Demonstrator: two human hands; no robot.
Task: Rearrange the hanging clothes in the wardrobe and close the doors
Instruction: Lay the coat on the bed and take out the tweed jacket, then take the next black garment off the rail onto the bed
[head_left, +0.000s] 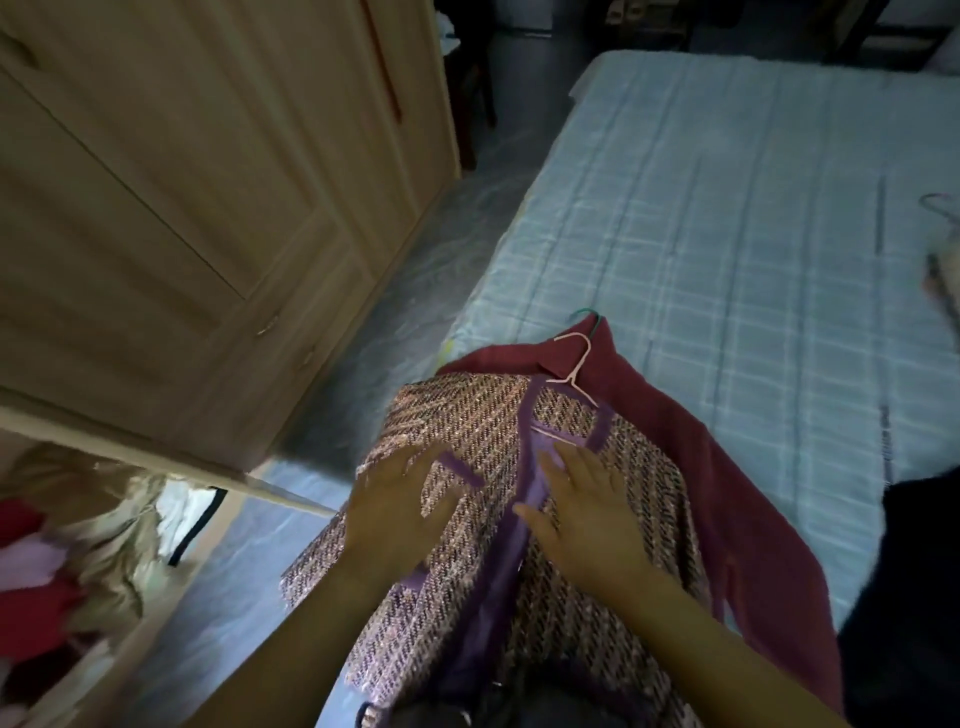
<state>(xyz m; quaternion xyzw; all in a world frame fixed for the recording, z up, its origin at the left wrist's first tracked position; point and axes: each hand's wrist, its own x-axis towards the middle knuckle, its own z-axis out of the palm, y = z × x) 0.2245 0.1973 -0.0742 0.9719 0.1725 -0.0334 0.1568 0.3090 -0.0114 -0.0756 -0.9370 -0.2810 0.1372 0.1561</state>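
A view from a head-worn camera looks down at two bare hands resting on clothes at the near edge of a bed (727, 208), which is covered with a pale blue checked sheet. The top garment is a pink and purple tweed jacket (467, 431) with lilac trim, laid flat on a pink hanger (574, 371). Under it lies a dark red garment (727, 493), with a green hanger hook (589, 314) showing just beyond its collar. The left hand (400, 499) lies flat on the jacket's left front, fingers spread and released, grasping nothing. The right hand (582, 514) lies flat beside the jacket's lilac front edge, fingers likewise open and pressing the cloth. To the left stands a light wooden wardrobe (182, 208); one door (130, 426) is swung open, and red, pink and beige clothes (67, 545) show inside at lower left. No brand, label or writing can be read anywhere.
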